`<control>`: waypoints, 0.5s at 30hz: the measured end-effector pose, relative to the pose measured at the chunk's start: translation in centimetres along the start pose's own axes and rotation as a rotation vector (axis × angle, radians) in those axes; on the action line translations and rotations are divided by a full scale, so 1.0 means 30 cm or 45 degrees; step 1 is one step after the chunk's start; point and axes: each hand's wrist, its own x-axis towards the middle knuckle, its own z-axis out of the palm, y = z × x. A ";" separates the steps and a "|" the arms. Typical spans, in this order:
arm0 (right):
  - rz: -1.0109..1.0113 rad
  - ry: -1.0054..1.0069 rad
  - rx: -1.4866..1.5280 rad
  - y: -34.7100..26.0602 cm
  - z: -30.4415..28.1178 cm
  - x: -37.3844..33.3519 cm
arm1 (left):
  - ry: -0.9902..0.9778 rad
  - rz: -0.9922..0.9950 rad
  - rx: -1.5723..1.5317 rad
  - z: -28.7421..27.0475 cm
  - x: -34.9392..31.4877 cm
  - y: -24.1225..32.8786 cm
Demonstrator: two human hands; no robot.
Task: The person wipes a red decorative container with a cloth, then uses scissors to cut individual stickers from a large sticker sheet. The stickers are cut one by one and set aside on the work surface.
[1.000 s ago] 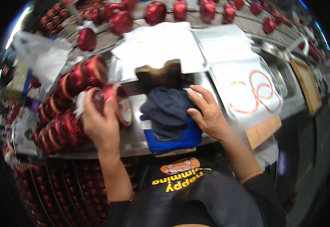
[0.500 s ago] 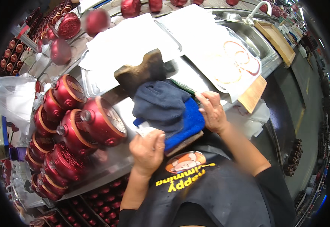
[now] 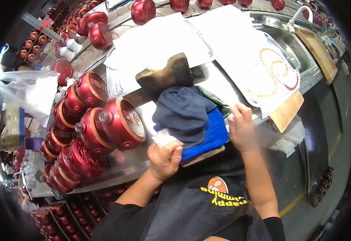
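In the head view, I have the person's left hand (image 3: 164, 160) just below the middle of the frame, thumb and index finger pinching a crumpled white tissue (image 3: 162, 137), the other fingers curled in. The tissue sits against the left edge of a folded bright-blue towel (image 3: 213, 136), which bears a bunched dark grey-blue cloth (image 3: 181, 110) at the centre of the frame.

The right hand (image 3: 241, 127) is right of centre, beside the towel, its fingers bent and close together. Its fingertips are at the lower end of a flat, green-edged strip (image 3: 215, 97); from here I cannot tell whether they grip it.

Just above the cloth I see a dark brown, notched wooden block (image 3: 165, 76). Left of centre, rounded metallic-red bottles (image 3: 121, 124) with copper-coloured rims lie in a cluster on a stainless-steel worktop (image 3: 133, 160).

White sheets (image 3: 155, 40) cover a tray at upper centre. To their right, another white sheet (image 3: 240, 52) carries orange-red rings (image 3: 280, 72), with a light wooden board (image 3: 287, 110) at its lower corner. A steel sink (image 3: 290, 46) is at upper right, and a clear plastic bag (image 3: 32, 90) hangs at left.
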 end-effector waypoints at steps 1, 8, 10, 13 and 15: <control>-0.007 -0.038 0.023 -0.011 0.008 0.008 | 0.034 -0.031 0.084 -0.018 0.023 0.011; -0.056 -0.076 0.550 -0.030 -0.067 -0.132 | -0.233 0.157 0.332 0.003 0.081 0.210; 0.008 -0.006 0.671 -0.028 -0.088 -0.220 | -0.469 0.169 0.263 0.073 0.088 0.255; 0.117 0.047 0.780 -0.016 -0.117 -0.296 | -0.620 0.165 0.133 0.178 0.135 0.311; 0.227 -0.024 0.746 0.011 -0.170 -0.286 | -0.720 0.135 0.074 0.230 0.196 0.352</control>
